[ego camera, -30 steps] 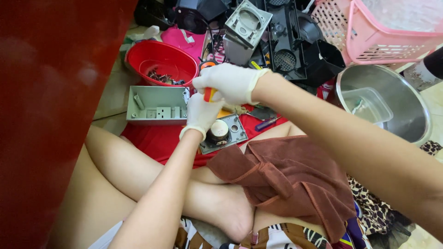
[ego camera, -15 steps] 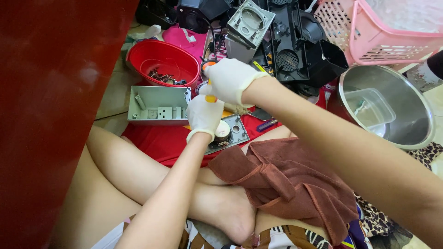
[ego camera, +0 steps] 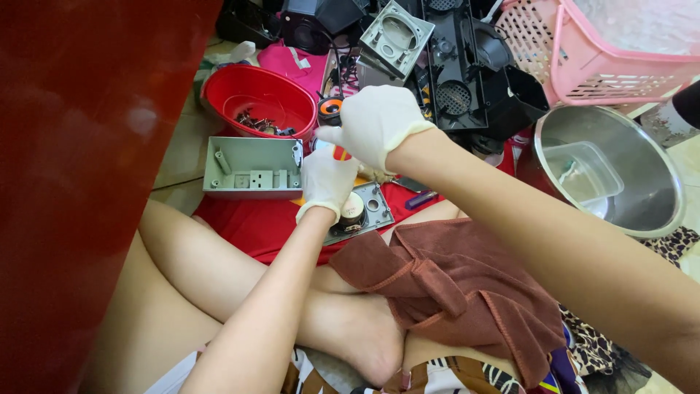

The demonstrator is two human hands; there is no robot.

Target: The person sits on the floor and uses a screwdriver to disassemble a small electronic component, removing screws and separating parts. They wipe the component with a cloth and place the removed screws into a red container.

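Red plastic bowl (ego camera: 259, 98), oval, holding a small heap of screws and metal bits. Grey plastic housing (ego camera: 251, 168), open box with inner posts, lying just in front of the bowl. Pink lattice basket (ego camera: 583, 55), upper right. Steel basin (ego camera: 609, 171), round, with a clear plastic tub (ego camera: 583, 171) inside. Pile of black speaker casings (ego camera: 474, 73) between bowl and basket, a grey square frame (ego camera: 397, 36) tilted on top. Brown towel (ego camera: 452, 292), crumpled over the lap. Red cloth (ego camera: 248, 226) spread on the floor. Dark red panel (ego camera: 80, 160), filling the left side.
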